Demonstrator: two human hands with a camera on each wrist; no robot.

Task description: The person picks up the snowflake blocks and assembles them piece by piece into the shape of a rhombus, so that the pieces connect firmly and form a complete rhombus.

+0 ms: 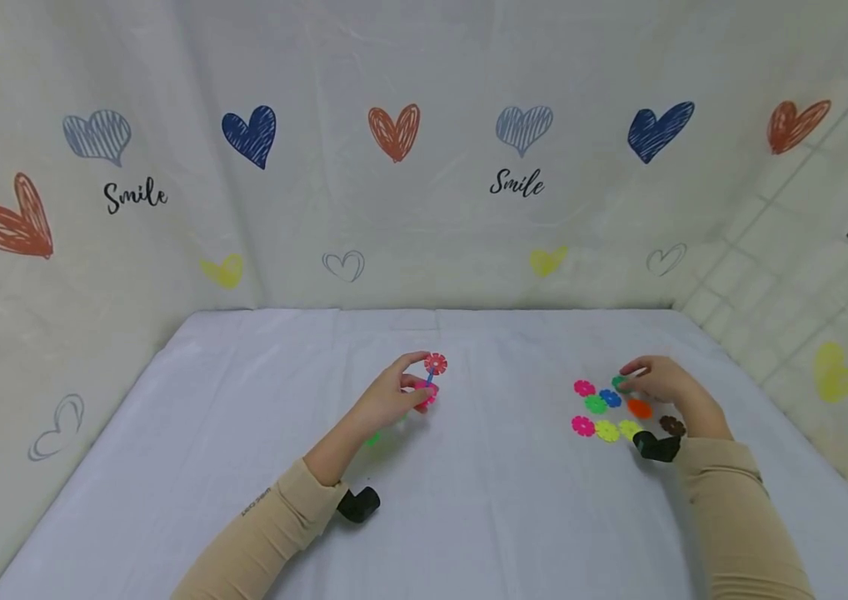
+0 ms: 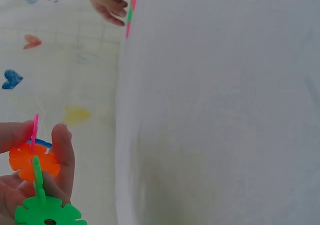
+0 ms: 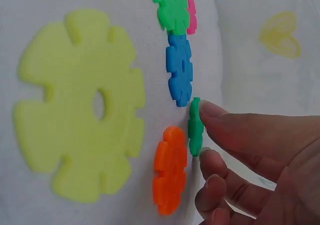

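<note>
- Well left of the loose blue disc [image 1: 610,398], a left hand [image 1: 394,398] pinches a chain of linked discs [image 2: 47,164] above the white cloth [image 1: 499,492]; a hard squeeze or a twist might pop the slotted joints apart
- Right of the blue disc and a little beyond it, a right hand [image 1: 662,383] pinches a dark green disc [image 3: 196,127] by its edges; the thin rim could slip free, and a low knuckle could nudge the orange disc [image 1: 640,408], just right of the blue one
- Obscured, far left of the blue disc: fingers mask some of the chain's joints, and its end green disc [image 2: 70,214] is cut off in the left wrist view
- Obscured, right of and nearer than the blue disc: a black wrist camera [image 1: 656,447] partly covers a yellow disc [image 1: 627,427]; whether the dark green disc has cleared the cloth cannot be told
</note>
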